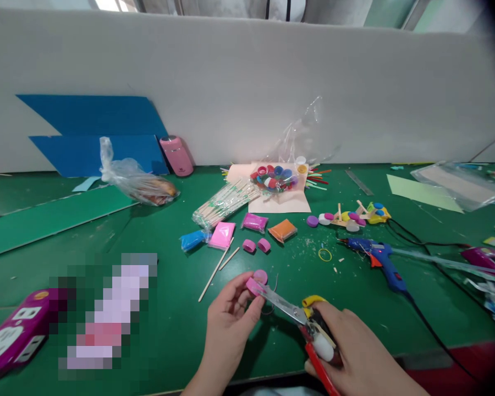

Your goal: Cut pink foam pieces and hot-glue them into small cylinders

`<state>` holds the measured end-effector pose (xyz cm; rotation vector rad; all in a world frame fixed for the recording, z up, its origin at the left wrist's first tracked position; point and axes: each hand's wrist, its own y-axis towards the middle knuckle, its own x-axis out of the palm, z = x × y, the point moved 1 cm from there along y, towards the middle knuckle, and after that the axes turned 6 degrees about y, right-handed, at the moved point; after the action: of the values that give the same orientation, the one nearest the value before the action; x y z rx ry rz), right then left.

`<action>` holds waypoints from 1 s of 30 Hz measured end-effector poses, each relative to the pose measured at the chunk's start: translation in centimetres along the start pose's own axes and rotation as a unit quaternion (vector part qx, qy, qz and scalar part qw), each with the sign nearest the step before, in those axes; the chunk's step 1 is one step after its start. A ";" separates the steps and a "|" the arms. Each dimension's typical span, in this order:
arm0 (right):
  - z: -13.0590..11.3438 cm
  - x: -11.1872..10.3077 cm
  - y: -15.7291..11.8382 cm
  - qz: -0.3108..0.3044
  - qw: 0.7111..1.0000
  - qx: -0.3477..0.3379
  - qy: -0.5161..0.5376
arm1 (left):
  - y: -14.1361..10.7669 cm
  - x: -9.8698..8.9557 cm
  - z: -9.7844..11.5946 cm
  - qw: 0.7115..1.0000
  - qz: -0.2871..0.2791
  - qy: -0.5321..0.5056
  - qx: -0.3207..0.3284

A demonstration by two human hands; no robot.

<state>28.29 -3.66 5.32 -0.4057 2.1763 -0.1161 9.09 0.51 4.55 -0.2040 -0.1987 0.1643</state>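
My left hand [233,316] pinches a pink bottle cap [253,286] between thumb and fingers, above the green table. Another round pink piece [260,276] shows right behind it; I cannot tell if the two are joined. My right hand [350,341] is wrapped round cutting shears [284,307] with one yellow and one red handle. The shears' metal blades reach left to the cap, at my left fingertips. A white rounded piece [324,347] shows between the handles. Beyond my hands lie two pink caps [248,246] and thin wooden sticks [214,272].
A blue glue gun [377,256] with a trailing cord lies right, near a cap-and-stick assembly [350,218]. Clay packets [282,230], bagged sticks [225,203] and bagged coloured caps [274,179] lie farther back. A magenta power strip [20,330] sits left. A white partition [231,82] closes the back.
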 end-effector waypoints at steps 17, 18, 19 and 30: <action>-0.2 -0.3 0.1 0.008 1.000 -0.002 -0.030 | -0.4 0.1 -0.6 0.990 -0.057 0.074 0.106; -0.2 -0.3 0.1 0.006 1.000 0.000 -0.030 | -0.4 0.1 -0.6 0.989 -0.062 0.074 0.110; -0.2 -0.3 0.1 0.003 1.000 0.001 -0.030 | -0.5 0.1 -0.6 0.989 -0.067 0.074 0.113; -0.5 -0.1 0.2 0.012 0.998 0.009 -0.066 | -0.7 0.1 -0.6 0.985 -0.062 0.081 0.137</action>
<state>27.90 -3.43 5.65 -0.3656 2.0481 -0.0934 9.40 -0.30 4.17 0.0694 -0.0250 0.0486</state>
